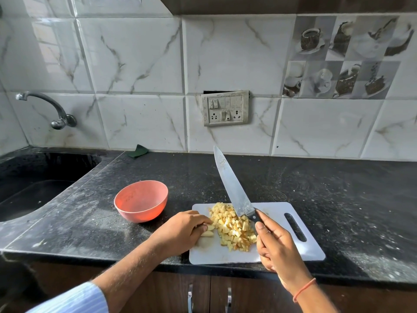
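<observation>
**A:** Where is the diced fruit against the hands?

**B:** The diced fruit [232, 227] is heaped in the middle of the white cutting board [311, 245], between the two hands. The uncut wedges [208, 230] lie at the heap's left edge, under the left hand's fingertips.

**A:** And the hands themselves?

**B:** The left hand [180, 231] rests on the board's left end, its fingers curled down over the wedges and holding them in place. The right hand [277, 247] is wrapped around the black handle of the knife [232, 186], thumb laid along the grip. The blade slants up and away toward the wall. Its heel is low over the heap's far right side, and its tip is high over the bare surface [338, 188].

**A:** What about room around the board?

**B:** The board's near edge lies just beside the surface's front lip. An orange bowl [142, 203] stands just left of the board, close to the left hand. Further left, the sink [33, 188] cuts into the surface. To the right and behind the board the dark stone is open as far as the tiled wall, apart from a green pad [138, 151] at the wall's foot.
</observation>
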Demonstrator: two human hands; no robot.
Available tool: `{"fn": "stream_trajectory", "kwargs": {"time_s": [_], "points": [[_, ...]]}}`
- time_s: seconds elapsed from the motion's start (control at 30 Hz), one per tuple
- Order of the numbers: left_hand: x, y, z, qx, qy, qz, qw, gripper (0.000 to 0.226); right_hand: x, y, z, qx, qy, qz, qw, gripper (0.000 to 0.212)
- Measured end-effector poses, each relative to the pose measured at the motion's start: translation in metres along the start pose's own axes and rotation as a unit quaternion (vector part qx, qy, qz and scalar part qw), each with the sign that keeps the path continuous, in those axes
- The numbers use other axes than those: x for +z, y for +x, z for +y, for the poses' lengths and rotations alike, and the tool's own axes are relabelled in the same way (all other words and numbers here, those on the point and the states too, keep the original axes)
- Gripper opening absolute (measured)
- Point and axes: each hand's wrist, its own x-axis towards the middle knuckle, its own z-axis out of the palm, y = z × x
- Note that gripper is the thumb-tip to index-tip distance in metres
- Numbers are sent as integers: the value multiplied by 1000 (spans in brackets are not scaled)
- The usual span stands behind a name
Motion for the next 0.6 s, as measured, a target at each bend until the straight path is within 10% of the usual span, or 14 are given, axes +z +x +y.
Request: {"fn": "stream_trajectory", "kwargs": {"time_s": [0.6], "points": [[-6, -18, -7, 26, -61, 20, 998, 32, 1, 0, -1, -7, -5, 3, 1000, 53]]}}
